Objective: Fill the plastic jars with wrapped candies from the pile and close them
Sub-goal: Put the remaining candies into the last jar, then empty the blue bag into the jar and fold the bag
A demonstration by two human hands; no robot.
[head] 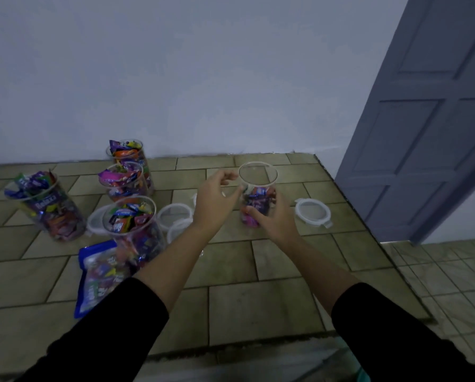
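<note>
Centre right of frame: the right hand (275, 219) is wrapped around a lidless, partly filled plastic jar (258, 198) standing upright on the tiled ledge (231, 271). The left hand (217, 199) hovers beside it, fingers loosely curled, holding nothing. Four full jars (133, 224) stand at left, a loose lid (313, 212) just right.

Bare hands (217, 205), forearms uncovered; sleeves (115, 332) pushed up, seemingly black

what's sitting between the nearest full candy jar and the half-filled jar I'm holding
In the head view, loose white lids lie on the tiled counter between the full jar and the held jar; your left hand also crosses that stretch.
</note>
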